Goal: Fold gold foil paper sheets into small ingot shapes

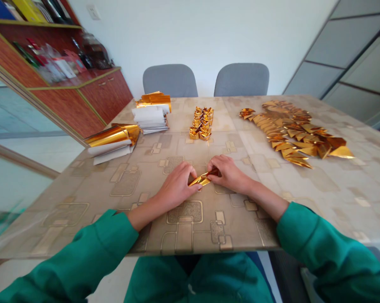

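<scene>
A small folded piece of gold foil paper (201, 180) lies between my two hands just above the patterned table (82, 198). My left hand (176, 186) pinches its left end with closed fingers. My right hand (228, 172) pinches its right end, fingers curled over it. Both wrists rest on the table top, green sleeves reaching to the near edge.
Finished gold folded ingots (202, 123) sit in a cluster mid-table. Many flat gold folded triangles (293, 132) spread at the right. Stacks of gold-and-white paper sheets (152, 112) and a second stack (112, 141) lie at the left. Two grey chairs (205, 80) stand behind; a wooden cabinet (76, 92) at left.
</scene>
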